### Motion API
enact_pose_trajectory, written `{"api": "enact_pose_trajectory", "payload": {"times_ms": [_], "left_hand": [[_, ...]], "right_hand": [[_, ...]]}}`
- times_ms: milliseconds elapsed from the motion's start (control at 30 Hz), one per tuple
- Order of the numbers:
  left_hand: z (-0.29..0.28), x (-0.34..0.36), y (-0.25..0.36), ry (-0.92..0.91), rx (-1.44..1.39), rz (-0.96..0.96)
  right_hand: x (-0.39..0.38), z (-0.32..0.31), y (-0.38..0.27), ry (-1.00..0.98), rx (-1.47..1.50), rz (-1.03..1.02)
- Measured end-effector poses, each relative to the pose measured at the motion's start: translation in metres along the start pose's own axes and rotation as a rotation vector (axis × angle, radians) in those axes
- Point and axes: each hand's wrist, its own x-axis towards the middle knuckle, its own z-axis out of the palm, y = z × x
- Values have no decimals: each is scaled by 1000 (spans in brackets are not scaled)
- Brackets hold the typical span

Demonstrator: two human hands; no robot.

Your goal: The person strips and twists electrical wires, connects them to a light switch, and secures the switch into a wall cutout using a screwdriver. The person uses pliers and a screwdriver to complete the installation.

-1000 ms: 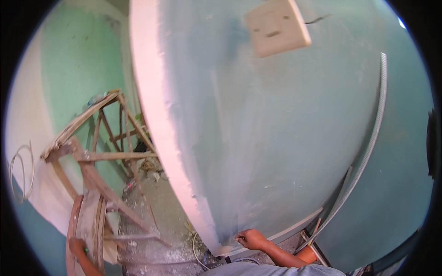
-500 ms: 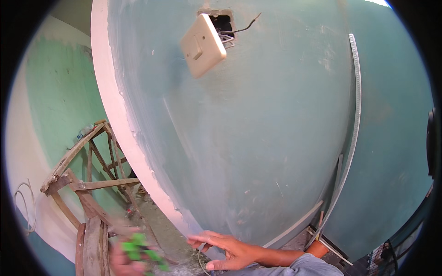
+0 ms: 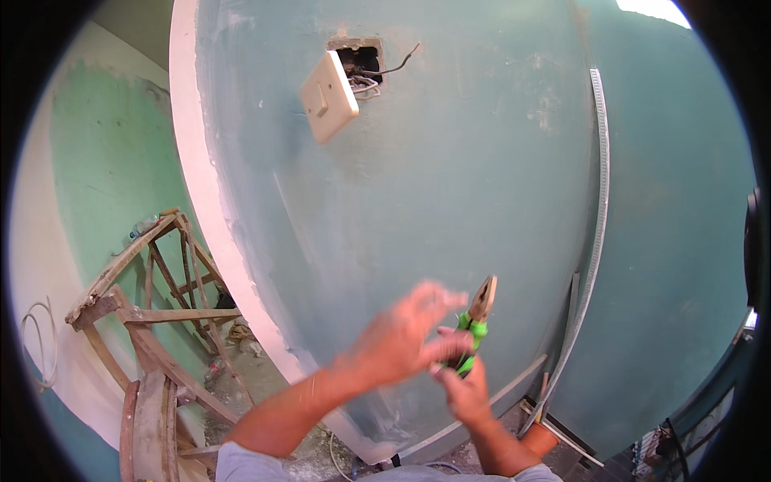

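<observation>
Pliers [image 3: 484,299] with green handles point upward, jaws at the top, in front of the blue-green wall. My right hand [image 3: 467,394] is closed round their handles. Just left of the pliers is my left hand [image 3: 401,333], blurred by motion, its fingers stretched out and apart. Its thumb lies at the green handles; whether it touches them I cannot tell. Above, a cream switch plate [image 3: 329,98] hangs tilted in front of a square wall box [image 3: 359,58]. Grey wires run from the box, and one dark wire [image 3: 395,69] sticks out to the right.
At the left stands a wooden trestle [image 3: 149,315] with a plastic bottle on top. A long pale strip [image 3: 601,185] leans against the wall at right, above an orange pot [image 3: 540,439]. A coiled cable [image 3: 38,341] hangs at far left.
The pliers went from my left hand, low at the left, to my right hand at centre right. Both hands rose, and my left hand swung across to the right. The view shifted slightly.
</observation>
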Motion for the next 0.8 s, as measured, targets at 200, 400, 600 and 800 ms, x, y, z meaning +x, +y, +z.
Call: {"api": "enact_pose_trajectory", "payload": {"times_ms": [200, 400, 600, 800], "left_hand": [[-36, 149, -49, 787, 15, 122], [-37, 222, -93, 1182, 352, 201], [-52, 242, -100, 1128, 33, 171], [-71, 255, -120, 1267, 311, 305]], "right_hand": [[58, -38, -72, 55, -253, -11], [86, -47, -118, 77, -314, -103], [112, -46, -160, 49, -429, -172], [176, -22, -203, -22, -398, -251]]}}
